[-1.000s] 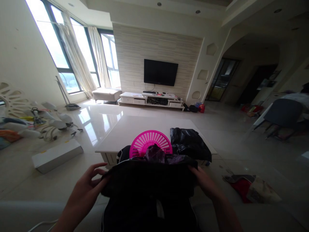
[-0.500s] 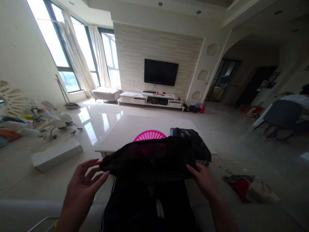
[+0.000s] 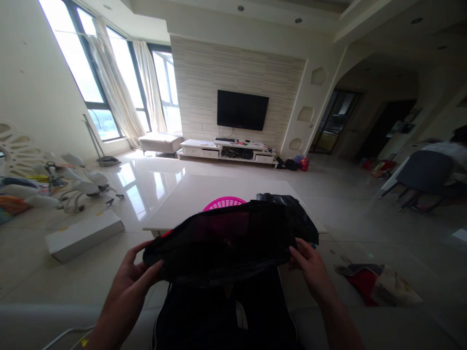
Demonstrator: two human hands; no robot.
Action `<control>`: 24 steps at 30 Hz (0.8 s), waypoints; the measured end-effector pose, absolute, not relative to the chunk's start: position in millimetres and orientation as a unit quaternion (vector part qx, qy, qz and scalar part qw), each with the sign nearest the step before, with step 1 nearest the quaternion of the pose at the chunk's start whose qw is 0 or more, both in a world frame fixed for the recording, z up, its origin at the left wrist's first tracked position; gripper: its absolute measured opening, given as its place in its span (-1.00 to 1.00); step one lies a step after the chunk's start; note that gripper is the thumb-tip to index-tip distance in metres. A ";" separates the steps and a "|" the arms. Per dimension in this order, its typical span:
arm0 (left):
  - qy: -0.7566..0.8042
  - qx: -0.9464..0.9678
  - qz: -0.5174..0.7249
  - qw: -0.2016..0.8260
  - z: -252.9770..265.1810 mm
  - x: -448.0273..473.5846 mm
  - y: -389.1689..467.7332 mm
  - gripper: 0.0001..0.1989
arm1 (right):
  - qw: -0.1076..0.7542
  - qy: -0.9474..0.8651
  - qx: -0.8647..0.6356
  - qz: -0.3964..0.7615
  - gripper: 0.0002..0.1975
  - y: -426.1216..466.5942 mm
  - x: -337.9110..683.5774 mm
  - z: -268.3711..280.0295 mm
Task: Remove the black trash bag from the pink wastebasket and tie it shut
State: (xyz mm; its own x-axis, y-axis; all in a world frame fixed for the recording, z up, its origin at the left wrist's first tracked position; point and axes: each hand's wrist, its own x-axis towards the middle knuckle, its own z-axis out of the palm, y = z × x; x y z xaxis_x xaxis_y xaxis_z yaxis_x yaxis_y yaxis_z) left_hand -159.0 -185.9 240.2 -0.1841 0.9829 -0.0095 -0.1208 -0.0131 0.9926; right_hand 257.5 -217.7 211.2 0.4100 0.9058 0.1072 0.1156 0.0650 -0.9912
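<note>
A glossy pale tiled floor (image 3: 153, 182) is filling most of the frame, reflecting the tall windows at the upper left. On it, in the middle of the frame, a low white rectangular desk (image 3: 204, 192) is standing, and it is carrying two things along its near edge.

A thin, dark, half-transparent piece of fabric (image 3: 222, 240) is hanging spread out across the lower middle of the frame, in front of the desk and above a darker black garment with a white side stripe (image 3: 226, 316) at the bottom edge. The left hand (image 3: 133, 272) is pinching the fabric's left end, thumb on top and fingers closed under the cloth. The right hand (image 3: 310, 265) is gripping the right end in the same way, fingers curled onto the edge. The two hands are well apart, holding the cloth taut between them.

A crumpled black plastic bag (image 3: 292, 214) is lying on the right part of the desk, partly behind the fabric; what is inside cannot be told. Just to its left, a round bright pink plastic basket with a slotted wall (image 3: 224, 202) is sitting on the desk, only its far rim showing over the fabric, so its contents are hidden.

A flat white cardboard box (image 3: 83, 233) is lying closed on the floor at the left. A red and cream cloth bag (image 3: 379, 287) is lying on the floor at the lower right.
</note>
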 end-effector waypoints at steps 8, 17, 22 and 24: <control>0.507 0.422 0.571 0.489 254.6 -163.5 -192.8 -0.37 | 0.568 -0.411 -0.603 0.380 -0.31 -222.1 247.3 218.6; 0.548 0.508 0.521 0.412 241.7 -176.7 -189.2 -0.30 | 0.611 -0.386 -0.587 0.365 -0.28 -224.7 250.6 230.0; 0.607 0.572 0.494 0.245 229.8 -185.7 -176.9 -0.31 | 0.586 -0.422 -0.597 0.350 -0.35 -229.1 250.3 231.3; 0.612 0.577 0.479 0.251 226.9 -187.4 -174.3 -0.29 | 0.578 -0.441 -0.596 0.341 -0.39 -231.1 250.7 233.7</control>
